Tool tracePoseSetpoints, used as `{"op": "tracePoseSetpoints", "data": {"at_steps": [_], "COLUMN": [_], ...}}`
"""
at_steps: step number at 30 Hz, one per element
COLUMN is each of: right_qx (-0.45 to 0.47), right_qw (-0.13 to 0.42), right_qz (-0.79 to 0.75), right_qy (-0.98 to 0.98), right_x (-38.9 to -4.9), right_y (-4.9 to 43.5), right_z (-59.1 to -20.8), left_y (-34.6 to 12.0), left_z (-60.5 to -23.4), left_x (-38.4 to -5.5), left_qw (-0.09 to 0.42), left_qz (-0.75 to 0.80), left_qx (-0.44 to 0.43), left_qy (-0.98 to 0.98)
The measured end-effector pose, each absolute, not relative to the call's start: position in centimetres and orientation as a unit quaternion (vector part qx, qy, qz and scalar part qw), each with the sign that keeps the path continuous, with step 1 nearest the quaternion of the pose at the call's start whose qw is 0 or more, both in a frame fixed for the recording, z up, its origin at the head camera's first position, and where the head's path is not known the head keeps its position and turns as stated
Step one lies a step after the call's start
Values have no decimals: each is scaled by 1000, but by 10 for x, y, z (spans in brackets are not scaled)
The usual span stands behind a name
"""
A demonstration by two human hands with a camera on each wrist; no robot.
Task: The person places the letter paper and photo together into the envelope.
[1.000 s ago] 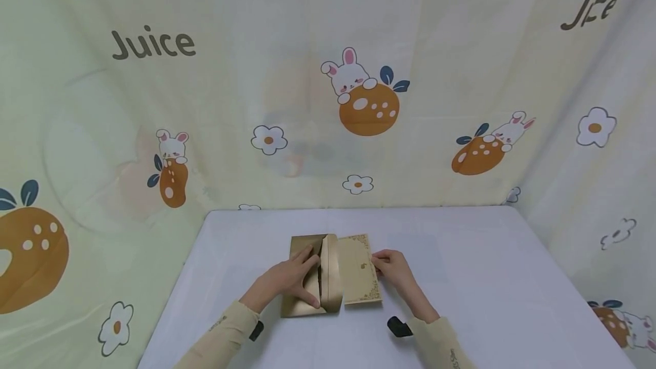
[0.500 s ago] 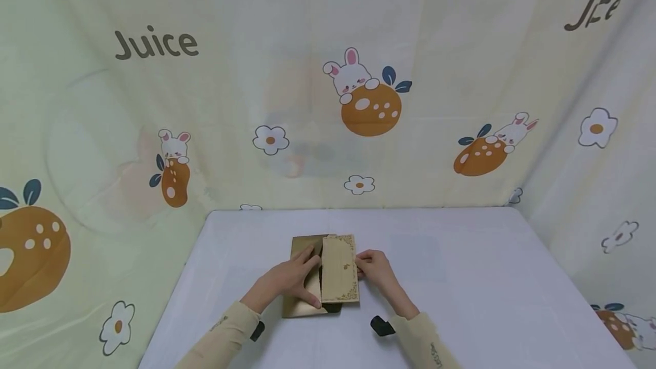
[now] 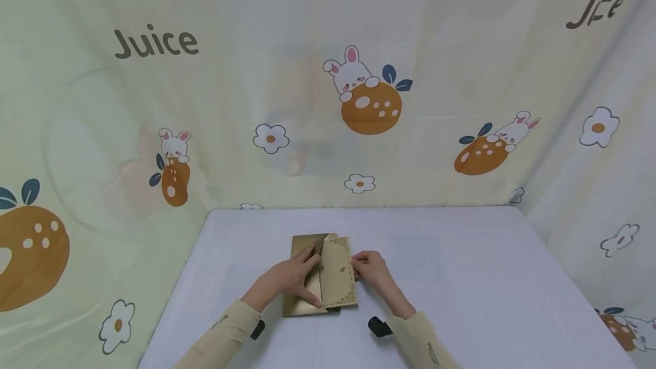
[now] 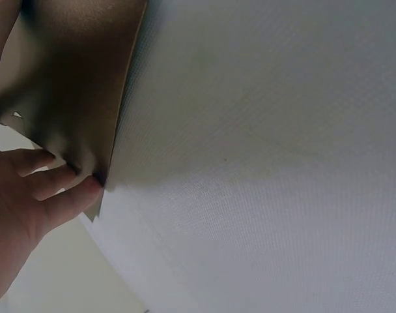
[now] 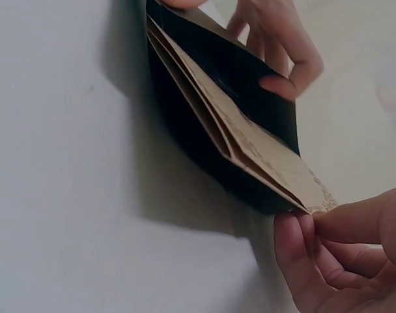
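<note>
A gold envelope [image 3: 302, 303] lies on the table, its dark opening facing right. My left hand [image 3: 294, 278] presses down on it with fingers spread, thumb and index finger at the edge of the opening. In the left wrist view, other fingertips [image 4: 87, 189] rest on the envelope's brown surface. A beige folded card [image 3: 335, 272] with brown ornament at its corners has its left edge at the opening. My right hand [image 3: 371, 269] pinches the card's right edge between thumb and fingers. The right wrist view shows the card's layers [image 5: 224, 137] inside the dark mouth.
A white-covered table [image 3: 451, 278] carries the envelope. Behind it hangs a pale curtain [image 3: 230, 73] printed with rabbits, oranges and flowers. Black wrist devices [image 3: 379, 326] sit near the beige sleeves.
The right hand has carried the card leftward, first over the envelope's flap, then to its opening, where the card now lies slightly tilted. The left hand has stayed in place.
</note>
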State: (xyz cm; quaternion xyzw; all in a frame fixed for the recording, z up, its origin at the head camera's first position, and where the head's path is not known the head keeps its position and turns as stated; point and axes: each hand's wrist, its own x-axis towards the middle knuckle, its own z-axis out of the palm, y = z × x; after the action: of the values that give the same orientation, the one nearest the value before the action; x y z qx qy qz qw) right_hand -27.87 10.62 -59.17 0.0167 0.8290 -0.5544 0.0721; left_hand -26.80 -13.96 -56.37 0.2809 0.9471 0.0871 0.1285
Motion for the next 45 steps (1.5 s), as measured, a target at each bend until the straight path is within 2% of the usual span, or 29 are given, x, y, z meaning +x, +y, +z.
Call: {"op": "tracePoseSetpoints", "data": {"at_steps": [11,21,27,37,45], "right_qx": [-28,-106,-110,-119,-93], "right_qw": [74,84,88,53,80], "right_qz": [-526,-507,-502,-470,-511], "right_qy": [847,852,853,873,851], "right_x": [-280,-280,-279,-273,-268], "right_y": [79,60,51,39,51], "right_z": [-589,-592,-591,-592,-592], "left_y": [-138,-138,-139,-143,-143], "left_z": [-563,-564,-565,-567,-570], "left_x": [-268,-267,-267,-268,-267], "left_qw": [129,117,118,106,116], "left_qz": [84,88,90,89,78], "left_qx": [276,287,290,297,283], "left_qy": [949,947,945,945,949]}}
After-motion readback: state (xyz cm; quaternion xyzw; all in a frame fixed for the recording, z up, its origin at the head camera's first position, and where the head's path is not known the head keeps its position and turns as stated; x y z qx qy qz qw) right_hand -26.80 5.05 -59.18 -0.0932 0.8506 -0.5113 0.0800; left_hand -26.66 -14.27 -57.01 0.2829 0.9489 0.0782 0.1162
